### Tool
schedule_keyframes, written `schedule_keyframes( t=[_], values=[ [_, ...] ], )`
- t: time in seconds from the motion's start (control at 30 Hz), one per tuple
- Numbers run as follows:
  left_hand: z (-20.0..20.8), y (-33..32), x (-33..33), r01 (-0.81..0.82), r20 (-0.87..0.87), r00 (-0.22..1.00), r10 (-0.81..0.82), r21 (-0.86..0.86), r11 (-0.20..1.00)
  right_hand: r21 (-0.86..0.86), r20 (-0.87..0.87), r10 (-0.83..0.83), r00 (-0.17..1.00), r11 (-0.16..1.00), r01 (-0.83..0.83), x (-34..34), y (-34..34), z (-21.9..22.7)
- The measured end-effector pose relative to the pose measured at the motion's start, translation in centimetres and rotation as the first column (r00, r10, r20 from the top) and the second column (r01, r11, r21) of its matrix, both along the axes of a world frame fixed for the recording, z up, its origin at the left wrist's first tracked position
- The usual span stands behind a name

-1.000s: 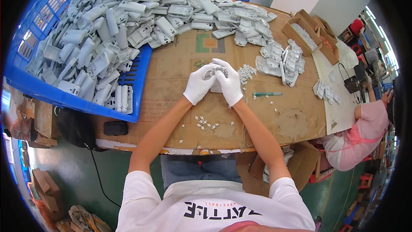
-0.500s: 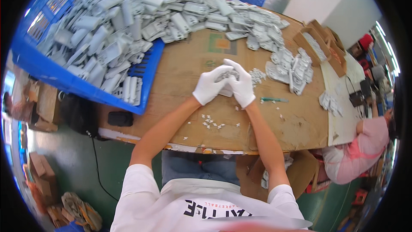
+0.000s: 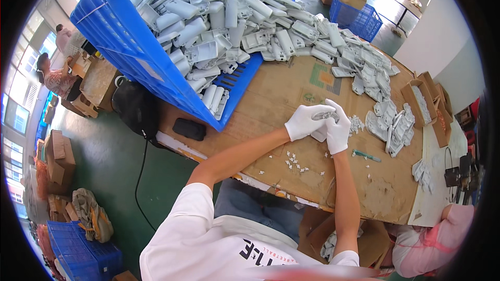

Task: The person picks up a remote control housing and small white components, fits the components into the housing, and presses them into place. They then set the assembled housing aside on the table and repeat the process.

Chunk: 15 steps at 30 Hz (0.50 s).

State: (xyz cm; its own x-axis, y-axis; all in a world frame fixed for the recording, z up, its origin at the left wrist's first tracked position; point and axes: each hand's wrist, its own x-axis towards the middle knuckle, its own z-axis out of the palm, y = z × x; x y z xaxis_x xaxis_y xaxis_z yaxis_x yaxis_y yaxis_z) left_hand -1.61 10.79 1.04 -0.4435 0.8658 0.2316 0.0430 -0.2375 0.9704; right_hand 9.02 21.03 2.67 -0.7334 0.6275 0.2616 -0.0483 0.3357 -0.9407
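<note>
While both your gloved hands are together over the table (image 3: 255, 112), the pale plastic shell (image 3: 319, 134) sits between them; take it as the clock center for the directions below. Your left hand (image 3: 304, 123) grasps the shell from the 9 o'clock side with its fingers curled. Your right hand (image 3: 338, 131) grasps it from the 3 o'clock side, fingers bent over toward the left hand. The gloves cover much of the shell, so its exact orientation cannot be told.

Just beside your right hand, at 3 o'clock, note a cluster of small white pieces (image 3: 356, 125). Farther out at 3 o'clock lies a stack of shells (image 3: 394, 127). A green pen (image 3: 366, 155) lies at 4 o'clock, near your right wrist. More white bits (image 3: 296, 163) are scattered at 7 o'clock, near your left forearm.

At 9 o'clock, well apart from your hands, a black case (image 3: 189, 129) rests near the table edge. The blue crate (image 3: 133, 52) stands at 10 o'clock, and its heap of shells (image 3: 229, 15) spills onto the table, around to 1 o'clock. Open cardboard boxes (image 3: 435, 117) stand near 3 o'clock, beyond the stack.
</note>
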Motion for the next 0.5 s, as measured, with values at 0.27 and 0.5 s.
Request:
schedule_keyframes(
  t=[0.27,0.5],
  values=[
    [0.4,-0.1,-0.2,-0.141,-0.226,0.963,0.145,0.034,0.989,-0.212,-0.284,0.21,0.936,0.938,-0.275,-0.8,1.0,-0.9],
    [-0.4,2.0,-0.6,-0.213,0.149,0.969,0.199,0.084,0.973,0.36,-0.23,-0.069,0.971,0.921,0.15,0.9,-0.2,2.7]
  ],
)
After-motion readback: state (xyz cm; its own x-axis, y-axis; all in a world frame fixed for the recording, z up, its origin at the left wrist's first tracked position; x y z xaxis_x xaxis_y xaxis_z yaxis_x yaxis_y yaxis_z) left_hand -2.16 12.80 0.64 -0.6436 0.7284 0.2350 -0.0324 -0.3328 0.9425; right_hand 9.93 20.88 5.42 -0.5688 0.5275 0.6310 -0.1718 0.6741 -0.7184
